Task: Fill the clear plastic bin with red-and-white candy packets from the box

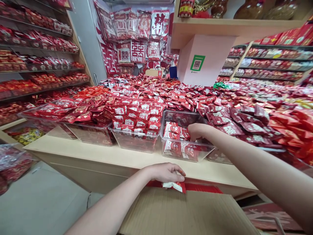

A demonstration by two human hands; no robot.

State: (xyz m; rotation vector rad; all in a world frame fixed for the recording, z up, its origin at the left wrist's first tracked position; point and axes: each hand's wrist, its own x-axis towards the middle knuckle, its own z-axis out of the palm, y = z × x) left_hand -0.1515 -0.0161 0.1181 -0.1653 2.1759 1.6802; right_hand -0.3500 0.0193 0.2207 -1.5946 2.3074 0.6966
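My left hand (168, 173) is closed on a small red-and-white packet (174, 186), above the edge of a brown cardboard box (186, 215). Red material (205, 188) shows inside the box's opening. Over at the right, my right hand (198, 131) reaches down into a clear plastic bin (188, 116). Its fingers are curled; the fingertips are partly hidden, and I cannot make out what they hold. Red-and-white packets (171, 132) stand in rows at the bin's left and front, right beside those fingers. The back of the bin holds few packets.
A clear bin (137, 143) of upright red packets adjoins on the left, and maroon packets (225, 119) are heaped to the right. Bins line the wooden counter edge (97, 151). A pillar with a QR sign (196, 63) rises behind. Stocked shelves (36, 49) stand at left.
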